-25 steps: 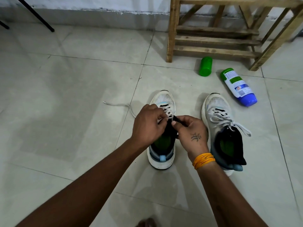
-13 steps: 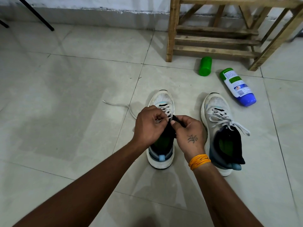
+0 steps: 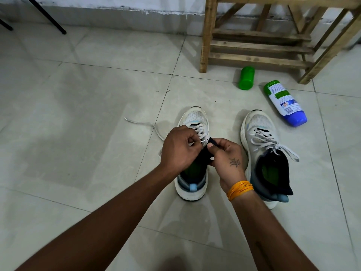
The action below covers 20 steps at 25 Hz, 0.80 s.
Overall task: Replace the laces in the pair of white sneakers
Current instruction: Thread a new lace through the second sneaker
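Two white sneakers stand side by side on the tiled floor, toes pointing away. Over the left sneaker [image 3: 195, 118], my left hand [image 3: 180, 147] pinches its white lace [image 3: 201, 132] near the upper eyelets. My right hand [image 3: 226, 155] pinches the shoe's dark tongue [image 3: 212, 142] between thumb and fingers. One loose lace end [image 3: 144, 124] trails left across the floor. The right sneaker [image 3: 259, 128] is laced, with its white lace ends lying loose over the dark collar. My hands hide the left shoe's top eyelets.
A green bottle [image 3: 246, 78] and a white, green and blue bottle [image 3: 285, 103] lie on the floor beyond the right sneaker. A wooden rack [image 3: 254, 44] stands against the wall behind them. Black stand legs [image 3: 46, 16] reach the floor at far left.
My right hand has shifted slightly and now lifts the dark tongue a little higher. My left hand stays at the lace. The sneakers have not moved.
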Tool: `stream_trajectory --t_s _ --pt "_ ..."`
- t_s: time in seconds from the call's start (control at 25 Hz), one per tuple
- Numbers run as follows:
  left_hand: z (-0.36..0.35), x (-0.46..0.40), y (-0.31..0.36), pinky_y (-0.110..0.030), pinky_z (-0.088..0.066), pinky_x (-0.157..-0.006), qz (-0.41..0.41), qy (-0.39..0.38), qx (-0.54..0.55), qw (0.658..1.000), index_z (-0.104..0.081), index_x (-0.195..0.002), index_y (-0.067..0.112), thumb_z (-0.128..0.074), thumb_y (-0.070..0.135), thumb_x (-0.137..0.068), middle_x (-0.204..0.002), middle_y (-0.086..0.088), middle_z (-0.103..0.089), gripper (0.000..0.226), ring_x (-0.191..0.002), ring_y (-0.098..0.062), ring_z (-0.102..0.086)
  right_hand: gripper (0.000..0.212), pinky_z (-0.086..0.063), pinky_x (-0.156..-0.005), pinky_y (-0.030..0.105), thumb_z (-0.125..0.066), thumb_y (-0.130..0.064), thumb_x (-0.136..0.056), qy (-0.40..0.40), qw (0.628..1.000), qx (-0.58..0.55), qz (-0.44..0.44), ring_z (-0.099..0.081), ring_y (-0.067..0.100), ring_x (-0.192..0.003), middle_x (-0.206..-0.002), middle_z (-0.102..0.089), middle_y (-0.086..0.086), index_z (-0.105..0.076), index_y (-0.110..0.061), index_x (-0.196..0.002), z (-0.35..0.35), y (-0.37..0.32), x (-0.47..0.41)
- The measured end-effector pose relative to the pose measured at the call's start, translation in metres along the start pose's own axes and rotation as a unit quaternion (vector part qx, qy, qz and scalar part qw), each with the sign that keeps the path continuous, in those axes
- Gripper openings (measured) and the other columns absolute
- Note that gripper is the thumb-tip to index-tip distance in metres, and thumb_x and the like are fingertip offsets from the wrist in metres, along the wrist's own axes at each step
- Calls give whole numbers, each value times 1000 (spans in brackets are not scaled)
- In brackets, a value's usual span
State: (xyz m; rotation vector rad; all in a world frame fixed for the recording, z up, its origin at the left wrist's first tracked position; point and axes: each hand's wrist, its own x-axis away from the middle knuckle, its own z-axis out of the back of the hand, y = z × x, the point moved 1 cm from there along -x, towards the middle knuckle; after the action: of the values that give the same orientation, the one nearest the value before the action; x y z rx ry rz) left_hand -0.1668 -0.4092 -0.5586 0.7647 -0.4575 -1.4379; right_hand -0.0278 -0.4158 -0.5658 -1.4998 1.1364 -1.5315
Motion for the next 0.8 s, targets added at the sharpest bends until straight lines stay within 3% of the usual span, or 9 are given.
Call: stream_trajectory --t_s 0.16,0.32,0.68,0.8 --pt "-2 -1 1 -14 -36 -65 26 14 -7 1000 -70 -69 20 -68 16 -72 -73 11 -60 6 -72 -6 -56 16 -60 -65 33 -59 0 -97 1 1000 -13 -14 -68 21 -78 -88 -74 15 -75 -3 -97 2 1 -1" --pt "-1 -1 1 -19 -44 -65 38 18 21 999 -71 -70 17 -70 9 -73 -73 8 -63 9 -71 -7 -59 13 -61 -66 33 -62 0 -95 -1 999 -41 -30 -70 20 -78 -86 -75 13 -74 -4 -98 5 3 0" --pt "2 1 -1 -10 -41 -67 39 5 44 998 -72 -73 20 -72 9 -76 -76 10 -63 12 -73 -3 -60 20 -58 -69 31 -58 -3 -98 -88 986 -107 -88 -70 13 -82 -89 -74 1 -74 -16 -97 11 2 1" --pt "1 0 -2 -17 -44 -68 18 5 13 1000 -72 -73 18 -71 12 -75 -76 8 -62 7 -73 -6 -60 18 -58 -70 30 -58 -3 -99 -88 988 -92 -88 -70 16 -85 -93 -74 5 -74 -10 -102 10 1 -1"
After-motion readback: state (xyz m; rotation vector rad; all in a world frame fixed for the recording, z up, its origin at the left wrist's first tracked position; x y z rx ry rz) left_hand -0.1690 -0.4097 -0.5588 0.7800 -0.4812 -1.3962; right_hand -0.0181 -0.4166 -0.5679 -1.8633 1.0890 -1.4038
